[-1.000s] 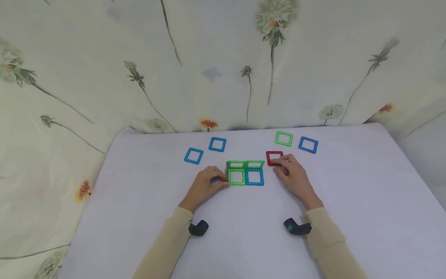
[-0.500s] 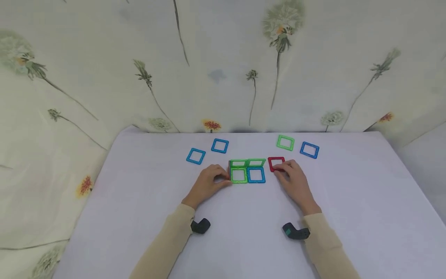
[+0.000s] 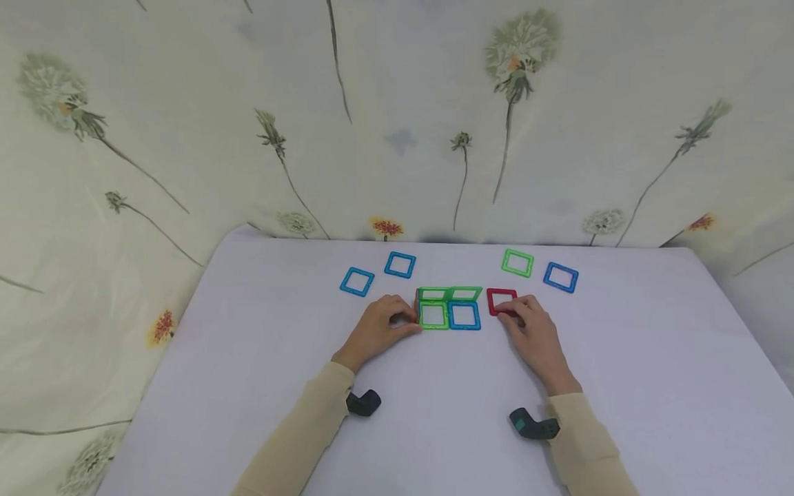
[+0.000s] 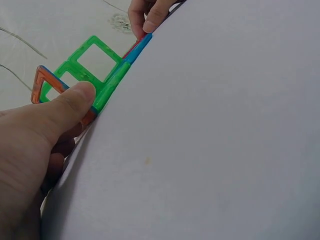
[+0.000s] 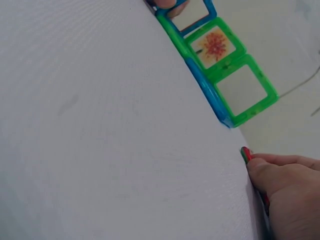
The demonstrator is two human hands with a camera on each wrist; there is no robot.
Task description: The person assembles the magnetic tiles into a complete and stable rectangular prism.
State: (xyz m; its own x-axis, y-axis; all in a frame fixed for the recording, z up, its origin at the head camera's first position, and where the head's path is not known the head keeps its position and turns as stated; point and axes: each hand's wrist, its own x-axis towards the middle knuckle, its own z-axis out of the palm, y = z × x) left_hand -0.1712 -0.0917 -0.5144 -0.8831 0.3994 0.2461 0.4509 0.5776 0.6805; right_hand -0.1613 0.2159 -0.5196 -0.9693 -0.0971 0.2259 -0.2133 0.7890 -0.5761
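Note:
A joined group of square magnetic tiles stands mid-table: a flat green tile (image 3: 434, 327) and a flat blue tile (image 3: 464, 327) side by side, with two upright green tiles (image 4: 75, 64) along their back edge. At the group's left end my left hand (image 3: 380, 322) grips an upright tile (image 4: 48, 75), orange on its outer face and blue on its inner face, thumb in front and fingers behind. My right hand (image 3: 538, 341) pinches the near edge of a red tile (image 3: 490, 302), which lies low at the table, a small gap right of the blue one.
Two loose blue tiles (image 3: 343, 282) lie behind and left of the group. At the back right are a loose green tile (image 3: 505, 262) and another blue tile (image 3: 575, 281). A flower-print cloth (image 3: 397, 186) hangs behind the white table (image 3: 446, 413).
My right hand has drawn the red tile toward the body, bringing it roughly level with the group. My left hand keeps its grip on the upright end tile. The head view has shifted slightly.

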